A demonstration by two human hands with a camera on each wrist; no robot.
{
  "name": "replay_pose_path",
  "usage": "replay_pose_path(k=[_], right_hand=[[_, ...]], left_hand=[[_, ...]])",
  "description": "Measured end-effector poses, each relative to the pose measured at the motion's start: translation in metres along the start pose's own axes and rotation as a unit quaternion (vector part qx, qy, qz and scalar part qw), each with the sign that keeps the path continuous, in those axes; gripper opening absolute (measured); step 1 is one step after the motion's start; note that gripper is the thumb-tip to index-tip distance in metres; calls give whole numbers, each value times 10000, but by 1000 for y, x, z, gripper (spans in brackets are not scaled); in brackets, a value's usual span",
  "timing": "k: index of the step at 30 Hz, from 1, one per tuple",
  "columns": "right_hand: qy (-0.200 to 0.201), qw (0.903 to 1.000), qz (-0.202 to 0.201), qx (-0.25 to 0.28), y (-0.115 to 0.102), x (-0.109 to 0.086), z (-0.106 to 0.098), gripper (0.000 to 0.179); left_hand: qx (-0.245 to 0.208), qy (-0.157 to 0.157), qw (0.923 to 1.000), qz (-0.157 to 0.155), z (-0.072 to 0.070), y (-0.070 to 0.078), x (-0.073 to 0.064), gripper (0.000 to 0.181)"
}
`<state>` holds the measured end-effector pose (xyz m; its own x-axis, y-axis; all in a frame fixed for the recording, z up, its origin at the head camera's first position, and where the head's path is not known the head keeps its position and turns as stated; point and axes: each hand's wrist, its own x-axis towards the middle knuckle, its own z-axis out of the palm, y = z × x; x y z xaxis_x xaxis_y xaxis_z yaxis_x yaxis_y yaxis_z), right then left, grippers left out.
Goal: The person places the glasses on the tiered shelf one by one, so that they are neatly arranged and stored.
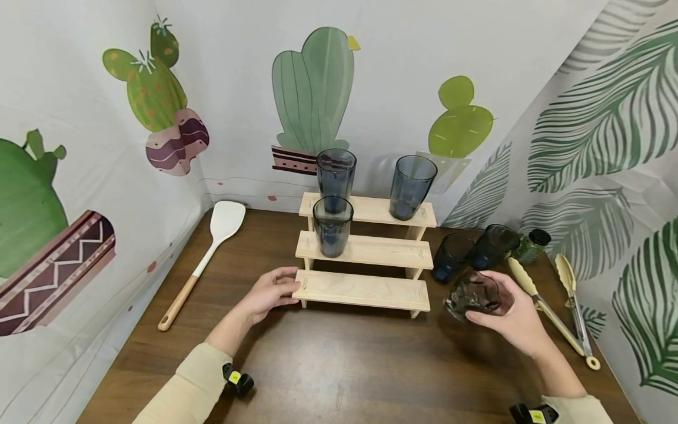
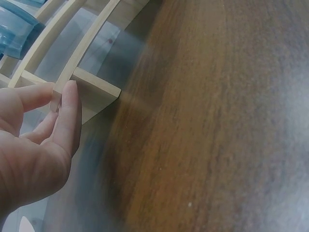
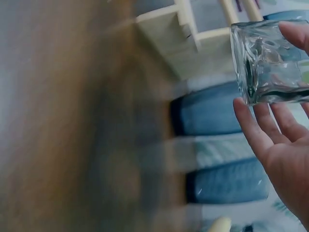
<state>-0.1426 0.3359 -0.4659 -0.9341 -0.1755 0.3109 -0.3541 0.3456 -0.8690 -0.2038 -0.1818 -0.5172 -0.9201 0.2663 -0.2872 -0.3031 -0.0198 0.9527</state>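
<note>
A three-step wooden rack (image 1: 365, 288) stands on the table. My left hand (image 1: 271, 294) pinches the left end of its lowest step between thumb and fingers, as the left wrist view also shows. To the right of the rack, my right hand (image 1: 511, 315) holds a short, smoky clear glass (image 1: 468, 294), tilted and raised off the table; its thick base shows in the right wrist view. Two tall blue glasses, one left (image 1: 336, 174) and one right (image 1: 413, 187), stand on the top step. Another blue glass (image 1: 332, 232) is on the middle step's left side.
Behind the right hand, two dark blue glasses, a nearer glass (image 1: 450, 259) and a farther glass (image 1: 495, 244), stand on the table. Beside them are a black-lidded jar (image 1: 531, 246) and cream-tipped tongs (image 1: 574, 312). A white spatula (image 1: 228, 221) with a wooden handle lies left.
</note>
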Motion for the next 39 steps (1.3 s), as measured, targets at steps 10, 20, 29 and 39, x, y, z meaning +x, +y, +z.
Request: replay_pose_path(k=[10,20,29,39], right_hand=[[531,9986,82,3,-30,44,28,82],[528,9977,332,-266,-38,82,62,81],[495,9979,423,-45,-33,105,84,80],[451,9985,299,73,-33,112,97,83]], left_hand=[[31,-2,10000,-18,-1,0,1,59],[69,-23,10000,16,-1,2,1,59],[80,32,10000,-29,0,1,-1,58],[46,37,10000,-20,-1,0,0,58]])
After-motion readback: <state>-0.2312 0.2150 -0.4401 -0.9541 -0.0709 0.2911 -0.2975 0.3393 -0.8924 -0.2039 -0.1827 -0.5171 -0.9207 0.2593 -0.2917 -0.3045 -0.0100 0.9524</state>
